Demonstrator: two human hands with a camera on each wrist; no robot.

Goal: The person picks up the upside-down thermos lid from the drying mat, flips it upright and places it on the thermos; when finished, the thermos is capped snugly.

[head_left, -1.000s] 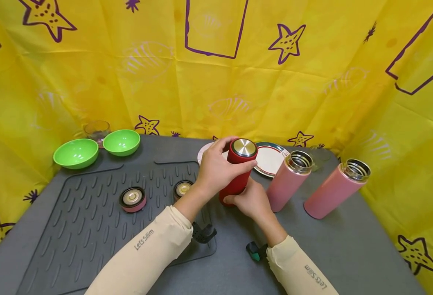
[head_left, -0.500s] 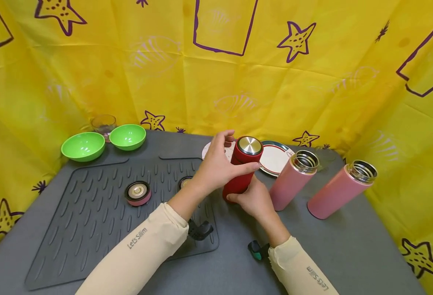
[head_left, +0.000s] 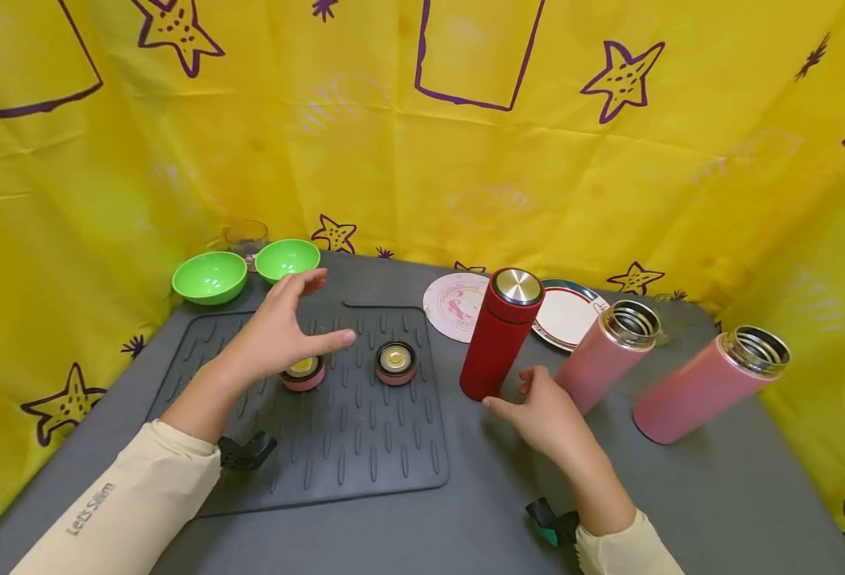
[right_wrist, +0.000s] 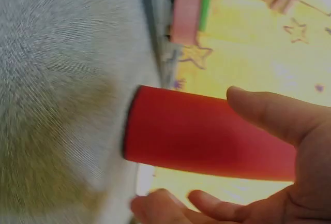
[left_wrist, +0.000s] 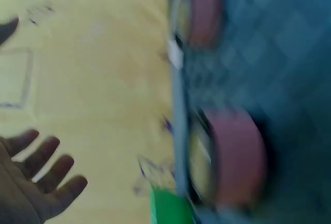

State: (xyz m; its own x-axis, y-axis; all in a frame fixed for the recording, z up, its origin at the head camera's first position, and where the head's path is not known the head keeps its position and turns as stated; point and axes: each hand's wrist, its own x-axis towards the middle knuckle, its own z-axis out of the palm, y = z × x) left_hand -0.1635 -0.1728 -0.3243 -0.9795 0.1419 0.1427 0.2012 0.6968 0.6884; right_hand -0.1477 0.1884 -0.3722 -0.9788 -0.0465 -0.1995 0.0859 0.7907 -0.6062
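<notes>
A red thermos (head_left: 493, 347), capped with a shiny metal disc, stands upright on the grey table. Beside its base is my right hand (head_left: 543, 414), thumb and fingers spread; the right wrist view shows them around the thermos (right_wrist: 201, 133) without a grip. My left hand (head_left: 271, 327) is held over the ribbed mat with its fingers apart, holding nothing. It partly hides one pink bottle lid (head_left: 304, 378). A second pink lid (head_left: 396, 363) lies upside down to its right. Two pink thermoses, one nearer (head_left: 598, 363) and one farther right (head_left: 692, 391), stand without lids.
The dark drying mat (head_left: 351, 471) covers the table's left part. Behind it are two green bowls, one left (head_left: 209, 278) and one right (head_left: 279, 254), and a clear glass (head_left: 246, 233). A pink-patterned plate (head_left: 442, 299) and a green-rimmed plate (head_left: 566, 315) lie behind the thermoses.
My left hand has left the red thermos and moved left over the mat. The right hand has let go and drawn slightly away. The head view has turned left.
</notes>
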